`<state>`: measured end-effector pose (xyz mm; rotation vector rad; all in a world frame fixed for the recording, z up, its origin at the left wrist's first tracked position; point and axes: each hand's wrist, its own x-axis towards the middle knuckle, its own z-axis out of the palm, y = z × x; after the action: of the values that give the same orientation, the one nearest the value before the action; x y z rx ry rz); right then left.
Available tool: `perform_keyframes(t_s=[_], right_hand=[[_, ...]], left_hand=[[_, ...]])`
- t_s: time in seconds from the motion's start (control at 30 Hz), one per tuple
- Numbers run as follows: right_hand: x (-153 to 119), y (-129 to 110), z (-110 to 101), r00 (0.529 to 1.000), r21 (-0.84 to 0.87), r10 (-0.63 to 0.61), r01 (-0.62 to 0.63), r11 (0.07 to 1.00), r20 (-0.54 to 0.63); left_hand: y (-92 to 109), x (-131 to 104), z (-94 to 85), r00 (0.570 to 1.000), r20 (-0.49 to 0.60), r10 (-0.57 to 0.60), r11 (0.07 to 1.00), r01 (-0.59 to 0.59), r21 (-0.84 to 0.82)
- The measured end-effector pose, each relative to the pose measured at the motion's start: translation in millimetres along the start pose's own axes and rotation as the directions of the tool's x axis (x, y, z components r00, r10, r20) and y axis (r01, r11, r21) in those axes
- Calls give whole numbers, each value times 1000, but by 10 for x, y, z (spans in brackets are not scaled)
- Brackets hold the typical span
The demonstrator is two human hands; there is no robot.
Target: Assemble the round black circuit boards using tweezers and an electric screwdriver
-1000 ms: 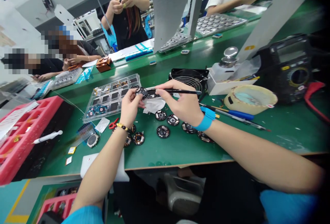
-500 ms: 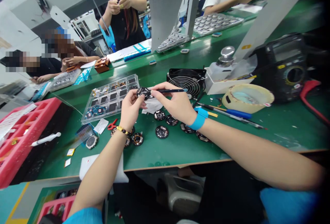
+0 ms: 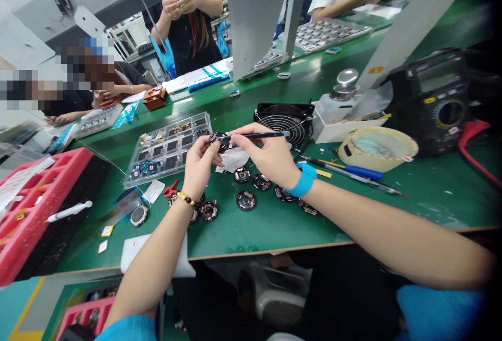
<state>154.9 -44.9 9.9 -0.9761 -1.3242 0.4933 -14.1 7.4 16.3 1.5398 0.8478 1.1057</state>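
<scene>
My left hand (image 3: 201, 166) pinches a round black part (image 3: 219, 142) above the green bench. In my right hand (image 3: 270, 155) is a thin dark tool (image 3: 259, 135), probably tweezers, its tip end at the round part. Fingers hide some of the part. Below my hands several similar round black parts, one of them (image 3: 246, 200) nearest the middle, lie on the bench. A crumpled white sheet (image 3: 234, 159) lies just under my right fingers. Behind my left hand is a clear compartment tray (image 3: 171, 147) with dark square pieces and blue parts.
A black fan (image 3: 284, 124), a yellowish bowl (image 3: 378, 148), pens (image 3: 358, 172) and a black meter (image 3: 435, 105) stand right. At left are a red foam tray (image 3: 47, 200), red clip (image 3: 171, 189) and watch-like disc (image 3: 139, 215). People work across the bench (image 3: 251, 95).
My two hands stay almost in place, with the round part tilted slightly differently. The hands of the person opposite have shifted a little.
</scene>
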Motion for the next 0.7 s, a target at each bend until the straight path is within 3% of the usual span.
perform_keyframes(t_s=[0.5,0.7], right_hand=[[-25,-13,7,1000,-3,-6,6,1000,16],[-46,-33,15,996,-56,-82,84,995,39]], left_hand=[[-2,19,-39,999,-11,46,998,-46,47],[-1,21,-29,999,-13,45,994,-44,100]])
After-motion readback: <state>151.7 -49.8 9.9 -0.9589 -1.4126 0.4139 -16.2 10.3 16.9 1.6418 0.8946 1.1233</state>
